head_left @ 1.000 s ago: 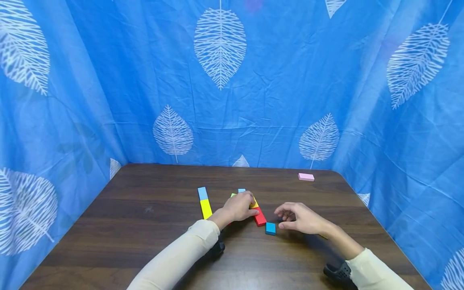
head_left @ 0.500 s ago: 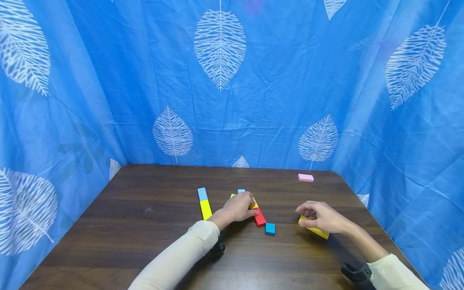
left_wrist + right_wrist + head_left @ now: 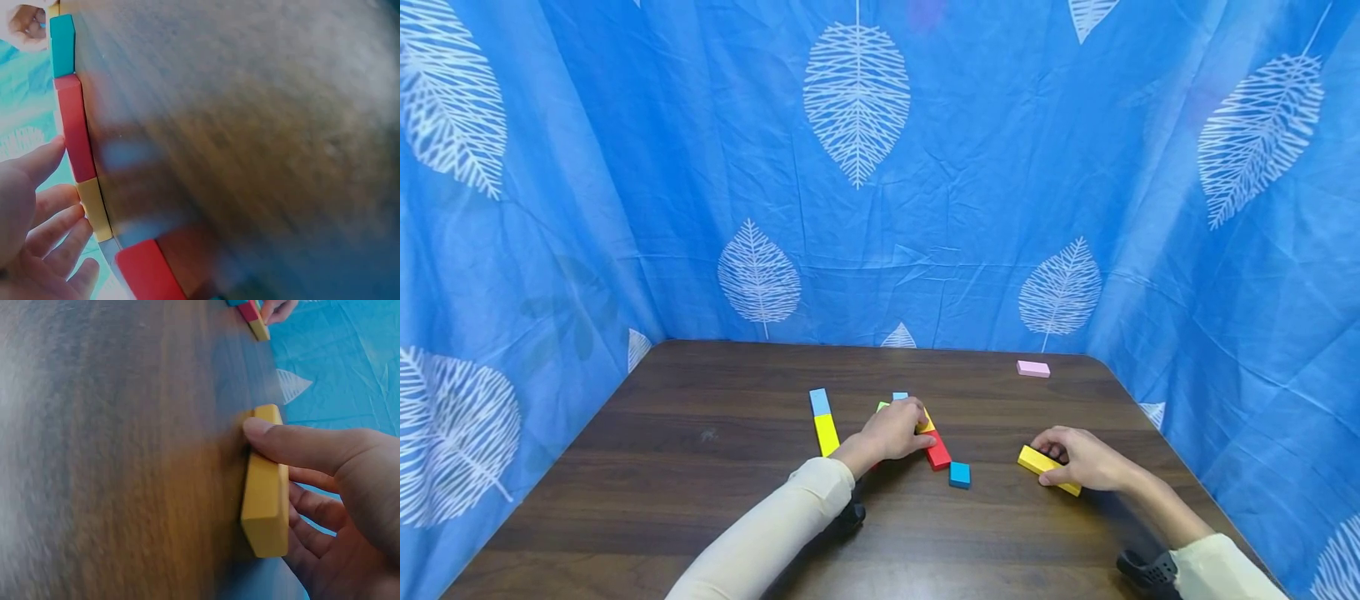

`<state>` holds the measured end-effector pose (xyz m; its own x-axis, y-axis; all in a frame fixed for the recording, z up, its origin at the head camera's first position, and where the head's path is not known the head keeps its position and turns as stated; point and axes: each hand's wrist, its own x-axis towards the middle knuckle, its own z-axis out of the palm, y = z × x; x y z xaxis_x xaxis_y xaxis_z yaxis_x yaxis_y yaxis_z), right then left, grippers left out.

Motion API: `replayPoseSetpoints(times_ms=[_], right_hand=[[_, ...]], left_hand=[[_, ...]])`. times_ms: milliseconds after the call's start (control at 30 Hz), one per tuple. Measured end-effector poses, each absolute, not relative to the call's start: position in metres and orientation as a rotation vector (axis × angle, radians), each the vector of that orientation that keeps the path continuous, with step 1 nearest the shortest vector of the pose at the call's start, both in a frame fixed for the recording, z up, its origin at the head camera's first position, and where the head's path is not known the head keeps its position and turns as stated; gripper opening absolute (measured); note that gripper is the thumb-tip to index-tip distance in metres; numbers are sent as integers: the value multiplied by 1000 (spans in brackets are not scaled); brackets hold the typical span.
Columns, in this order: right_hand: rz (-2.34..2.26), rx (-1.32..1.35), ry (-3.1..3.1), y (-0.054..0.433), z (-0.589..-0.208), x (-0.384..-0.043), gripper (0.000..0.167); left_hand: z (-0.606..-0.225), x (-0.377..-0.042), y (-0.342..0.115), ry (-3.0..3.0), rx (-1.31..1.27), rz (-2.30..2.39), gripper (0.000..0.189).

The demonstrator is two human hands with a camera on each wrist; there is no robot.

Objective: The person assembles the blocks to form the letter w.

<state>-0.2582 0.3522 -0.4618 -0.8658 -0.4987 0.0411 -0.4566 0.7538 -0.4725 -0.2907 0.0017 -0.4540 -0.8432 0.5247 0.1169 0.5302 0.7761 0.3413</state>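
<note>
My right hand (image 3: pixel 1086 460) pinches a long yellow block (image 3: pixel 1033 459) at the table's right. In the right wrist view the thumb (image 3: pixel 294 445) lies on one side of that block (image 3: pixel 265 494), the other fingers behind it. My left hand (image 3: pixel 891 431) touches a slanted row: thumb at a red block (image 3: pixel 937 452), fingertips at an orange-yellow block (image 3: pixel 94 209). A short teal block (image 3: pixel 959 475) lies just beyond the red block's near end. Partly hidden behind the left hand are a light blue block (image 3: pixel 900 396) and a green block (image 3: pixel 882 406).
Left of the left hand, a light blue block (image 3: pixel 819 402) and a yellow block (image 3: pixel 826 434) form another line, its near end hidden by the wrist. A pink block (image 3: pixel 1033 368) lies at the back right. A blue leaf-patterned cloth (image 3: pixel 970 208) surrounds the dark wooden table (image 3: pixel 715 400).
My right hand has moved right, away from the teal block, and taken hold of the long yellow block. The left hand has stayed at the slanted row.
</note>
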Motion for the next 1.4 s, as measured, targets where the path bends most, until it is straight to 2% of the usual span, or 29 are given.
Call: replayPoseSetpoints(times_ms=[267,933,1233,1400], right_hand=[[-763,-737,2820,346,-461,-259,34],[-574,-1105,2667,305,-437,-292,33],[-470,-1291,2643,280,-437,-302,35],[-438,-1308,2626,271,-440,-304,35]], left_hand=[[-454,-290,2,-2948,-878,-572,38],[-455,-292,3,-2950,-888,-512,35],[-455,-294,3,-2943,-896,-494,35],[-456,-294,4,-2935,-900,-502,33]])
